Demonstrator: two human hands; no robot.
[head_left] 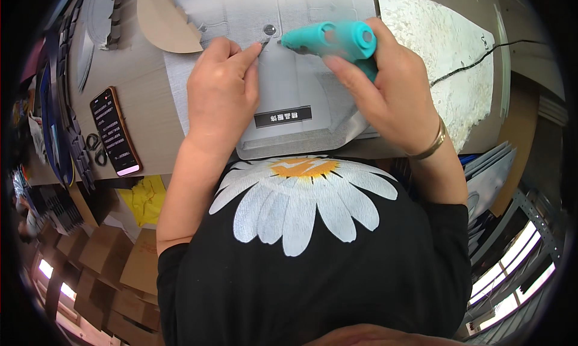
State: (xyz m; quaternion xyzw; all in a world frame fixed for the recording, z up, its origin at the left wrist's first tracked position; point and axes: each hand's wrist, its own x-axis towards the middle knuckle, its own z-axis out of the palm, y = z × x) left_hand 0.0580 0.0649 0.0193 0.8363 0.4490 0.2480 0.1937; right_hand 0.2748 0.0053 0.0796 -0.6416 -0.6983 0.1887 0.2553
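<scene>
My right hand (402, 84) is wrapped round a teal hot glue gun (328, 37), slightly blurred, its nozzle pointing left. Just left of that nozzle, my left hand (224, 84) pinches a small dark sliver (264, 45) between thumb and forefinger; its kind is too small to make out. Both hands are over a grey sheet-like piece (289, 84) with stitched-looking outlines, lying flat on the table. A dark round fitting (270, 30) sits on this piece just beyond my left fingertips. Nearer to me, a black rectangular label (283, 117) with light print lies on it.
A phone (114, 131) with its screen lit lies at the left, beside a small coil of black cord (96, 148). Tan card (168, 24) lies at the far left of the grey piece. On the right, a black cable (475, 63) crosses a stained white board (448, 27). Cardboard boxes (108, 255) stand below left.
</scene>
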